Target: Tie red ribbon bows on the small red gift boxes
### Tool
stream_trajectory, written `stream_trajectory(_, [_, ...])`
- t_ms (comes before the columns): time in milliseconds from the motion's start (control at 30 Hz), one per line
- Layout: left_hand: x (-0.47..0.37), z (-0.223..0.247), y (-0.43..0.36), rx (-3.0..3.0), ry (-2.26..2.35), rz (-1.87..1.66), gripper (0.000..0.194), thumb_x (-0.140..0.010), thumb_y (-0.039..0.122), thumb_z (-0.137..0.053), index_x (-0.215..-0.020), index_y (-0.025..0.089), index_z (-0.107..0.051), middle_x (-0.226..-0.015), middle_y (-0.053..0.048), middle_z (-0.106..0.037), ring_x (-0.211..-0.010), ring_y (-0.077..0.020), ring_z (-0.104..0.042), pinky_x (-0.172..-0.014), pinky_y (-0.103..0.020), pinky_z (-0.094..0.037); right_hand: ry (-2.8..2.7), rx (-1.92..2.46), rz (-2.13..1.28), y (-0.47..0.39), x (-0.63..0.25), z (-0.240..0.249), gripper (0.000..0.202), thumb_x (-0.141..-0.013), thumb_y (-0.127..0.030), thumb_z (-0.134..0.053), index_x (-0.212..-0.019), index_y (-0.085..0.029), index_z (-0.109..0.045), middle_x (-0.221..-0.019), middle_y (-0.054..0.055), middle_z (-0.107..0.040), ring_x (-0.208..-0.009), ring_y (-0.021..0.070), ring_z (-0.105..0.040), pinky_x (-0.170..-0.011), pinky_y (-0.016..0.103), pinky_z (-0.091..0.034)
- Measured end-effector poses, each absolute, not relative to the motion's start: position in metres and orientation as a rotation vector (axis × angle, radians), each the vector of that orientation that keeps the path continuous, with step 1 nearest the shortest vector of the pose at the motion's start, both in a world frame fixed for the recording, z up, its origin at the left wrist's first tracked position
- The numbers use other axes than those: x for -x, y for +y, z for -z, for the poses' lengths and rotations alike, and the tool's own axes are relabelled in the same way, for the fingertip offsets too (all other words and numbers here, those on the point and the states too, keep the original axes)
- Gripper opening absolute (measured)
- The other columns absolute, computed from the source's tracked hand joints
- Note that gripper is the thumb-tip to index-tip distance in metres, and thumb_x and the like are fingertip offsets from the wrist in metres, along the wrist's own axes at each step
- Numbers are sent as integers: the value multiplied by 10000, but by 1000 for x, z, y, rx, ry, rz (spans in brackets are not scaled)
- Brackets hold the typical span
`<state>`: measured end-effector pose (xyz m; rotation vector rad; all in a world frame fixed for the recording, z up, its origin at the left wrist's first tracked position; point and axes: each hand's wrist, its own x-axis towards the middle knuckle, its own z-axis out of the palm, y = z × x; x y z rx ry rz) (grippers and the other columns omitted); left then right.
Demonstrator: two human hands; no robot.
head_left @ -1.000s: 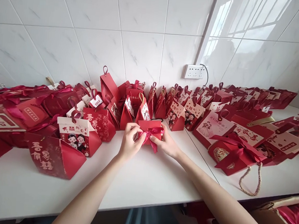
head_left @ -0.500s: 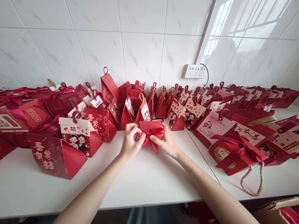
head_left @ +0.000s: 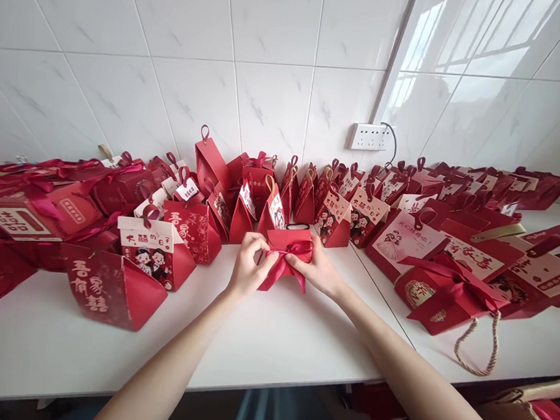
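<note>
A small red gift box [head_left: 285,238] stands on the white table between my hands, with a dark red ribbon [head_left: 274,275] tied across its front. My left hand [head_left: 250,263] pinches the ribbon near the knot, thumb against the fingers. My right hand [head_left: 319,266] lies along the box's right side, its thumb pressed on the bow and its fingers partly hidden behind the box. Just behind sits a black ring-shaped band [head_left: 298,226], and near it a red box with a gold loop [head_left: 274,209].
Many red gift boxes crowd the table [head_left: 278,347] on both sides and along the tiled wall. At front left is a larger red box [head_left: 111,290]; at right, a ribboned box with a rope handle [head_left: 478,345]. A power strip [head_left: 372,137] hangs on the wall. A cardboard carton [head_left: 512,413] is lower right.
The view has shifted slightly. The ribbon's left tail now spreads further left below my left hand. A red corner has come into view at the lower left edge.
</note>
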<state>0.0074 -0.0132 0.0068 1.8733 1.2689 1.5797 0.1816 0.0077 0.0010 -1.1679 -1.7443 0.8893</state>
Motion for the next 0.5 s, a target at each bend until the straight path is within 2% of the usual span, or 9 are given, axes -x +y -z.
stream_trajectory(167, [-7,-7,-13,-1896,1256,-1593,193,-751,255,-563,-615,197,-439,-819,-16,-431,-760,-145,-508,-702,-286,-445,-1772,1112,-896,7,-182,1,687,-722,-487,-679,-1237,-199,-327,-1192,114,-576,-1117,245,-561,-971,433,-431])
stream_trajectory(367, [-7,-7,-12,-1865,1270,-1592,205,-750,266,-565,-611,195,-433,-796,-7,-432,-732,-139,-492,-693,-284,-438,-1794,1100,-880,6,-182,-3,611,-742,-470,-655,-1201,-184,-370,-1226,137,-547,-1143,258,-537,-991,445,-411])
stream_trajectory(500, [-4,-8,-13,-1858,1278,-1607,205,-748,264,-559,-607,198,-426,-782,-6,-429,-731,-143,-495,-690,-286,-441,-1841,1103,-879,7,-182,0,648,-760,-511,-633,-1239,-167,-363,-1238,158,-523,-1142,275,-536,-997,460,-410])
